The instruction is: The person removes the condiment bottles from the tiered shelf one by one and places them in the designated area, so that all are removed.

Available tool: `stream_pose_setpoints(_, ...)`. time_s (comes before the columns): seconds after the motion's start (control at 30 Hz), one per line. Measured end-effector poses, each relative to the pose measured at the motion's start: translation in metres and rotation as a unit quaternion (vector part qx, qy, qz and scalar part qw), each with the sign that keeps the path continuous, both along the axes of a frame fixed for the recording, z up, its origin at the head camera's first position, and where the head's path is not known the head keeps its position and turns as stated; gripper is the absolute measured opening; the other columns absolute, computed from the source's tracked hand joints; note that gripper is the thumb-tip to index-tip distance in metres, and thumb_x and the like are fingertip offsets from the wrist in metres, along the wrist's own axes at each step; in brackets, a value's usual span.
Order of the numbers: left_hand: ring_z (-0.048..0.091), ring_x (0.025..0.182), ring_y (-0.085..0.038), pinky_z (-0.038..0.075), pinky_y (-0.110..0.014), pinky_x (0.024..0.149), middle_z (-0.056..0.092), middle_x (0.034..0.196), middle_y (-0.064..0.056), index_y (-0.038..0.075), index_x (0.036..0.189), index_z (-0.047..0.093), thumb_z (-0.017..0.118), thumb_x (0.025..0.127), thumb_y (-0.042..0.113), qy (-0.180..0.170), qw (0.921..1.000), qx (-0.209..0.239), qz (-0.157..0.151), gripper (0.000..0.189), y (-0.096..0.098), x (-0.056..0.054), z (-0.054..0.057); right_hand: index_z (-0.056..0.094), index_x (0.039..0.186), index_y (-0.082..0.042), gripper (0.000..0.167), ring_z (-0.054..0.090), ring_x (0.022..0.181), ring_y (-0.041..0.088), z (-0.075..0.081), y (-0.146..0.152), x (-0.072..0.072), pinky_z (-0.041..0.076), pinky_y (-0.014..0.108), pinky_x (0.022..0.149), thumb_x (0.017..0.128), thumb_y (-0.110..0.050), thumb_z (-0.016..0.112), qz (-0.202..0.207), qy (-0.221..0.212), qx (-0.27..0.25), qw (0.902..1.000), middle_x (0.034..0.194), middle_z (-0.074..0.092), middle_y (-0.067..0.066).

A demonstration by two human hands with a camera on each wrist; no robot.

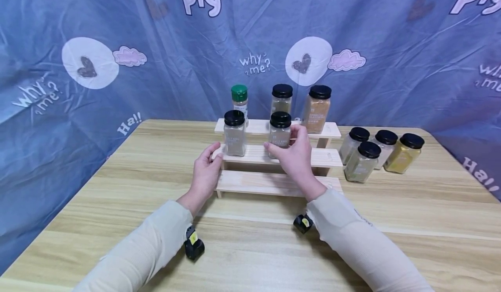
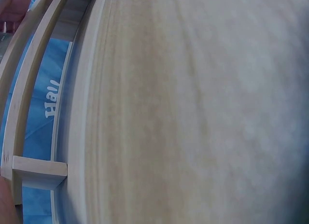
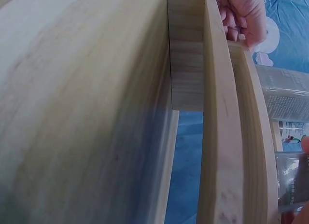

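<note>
A three-tier wooden rack [image 1: 258,182] stands on the table. My right hand [image 1: 296,158] grips a black-capped spice jar [image 1: 280,136] on the middle tier, thumb in front and fingers at its right side. My left hand [image 1: 206,170] pinches the left end of that same tier; in the right wrist view its fingers [image 3: 232,21] look curled by the shelf end. Another black-capped jar of greyish powder [image 1: 235,136] sits just right of the left hand. On the top tier are a green-capped bottle [image 1: 239,94], a black-capped jar [image 1: 282,92] and a jar of orange powder [image 1: 317,111].
Right of the rack, several black-capped jars cluster on the table, including one with yellow powder [image 1: 404,153] and one in front with pale green contents [image 1: 362,163]. A blue printed cloth [image 1: 188,65] hangs behind the wooden table [image 1: 242,248].
</note>
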State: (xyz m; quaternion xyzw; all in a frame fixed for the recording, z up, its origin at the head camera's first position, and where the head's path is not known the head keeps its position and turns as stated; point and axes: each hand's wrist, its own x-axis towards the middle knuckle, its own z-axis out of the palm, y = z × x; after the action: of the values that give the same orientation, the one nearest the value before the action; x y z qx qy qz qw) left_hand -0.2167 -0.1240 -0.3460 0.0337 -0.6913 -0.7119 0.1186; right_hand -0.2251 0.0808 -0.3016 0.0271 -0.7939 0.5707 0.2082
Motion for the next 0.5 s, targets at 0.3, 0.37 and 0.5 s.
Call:
stream_pose_setpoints(0.3, 0.036, 0.047, -0.002, 0.030, -0.015, 0.043, 0.041, 0.059, 0.007, 0.004, 0.129, 0.051, 0.051, 0.091, 0.005, -0.003, 1.0000, 0.008, -0.001, 0.038, 0.0007, -0.0004, -0.0006, 0.041, 0.114, -0.001, 0.060, 0.044, 0.091, 0.022, -0.0009, -0.0008, 0.0023, 0.036, 0.028, 0.074, 0.069, -0.015, 0.079, -0.009, -0.001, -0.002, 1.0000, 0.104, 0.046, 0.012)
stream_pose_setpoints(0.37, 0.036, 0.047, -0.002, 0.029, -0.015, 0.043, 0.041, 0.059, 0.007, 0.003, 0.129, 0.051, 0.051, 0.091, 0.005, -0.002, 1.0000, 0.009, 0.000, 0.038, 0.0005, -0.0005, -0.0006, 0.041, 0.113, -0.001, 0.060, 0.043, 0.091, 0.022, -0.0004, -0.0008, 0.0035, 0.035, 0.028, 0.074, 0.069, -0.015, 0.079, -0.010, 0.001, 0.003, 0.9999, 0.104, 0.045, 0.012)
stream_pose_setpoints(0.5, 0.036, 0.046, -0.002, 0.030, -0.015, 0.042, 0.040, 0.058, 0.007, 0.001, 0.130, 0.049, 0.050, 0.091, 0.004, 0.004, 1.0000, 0.006, -0.002, 0.039, -0.0005, -0.0008, -0.0011, 0.040, 0.113, -0.002, 0.060, 0.042, 0.090, 0.022, 0.0007, -0.0004, 0.0061, 0.035, 0.028, 0.074, 0.069, -0.015, 0.079, -0.008, -0.005, 0.002, 1.0000, 0.104, 0.045, 0.011)
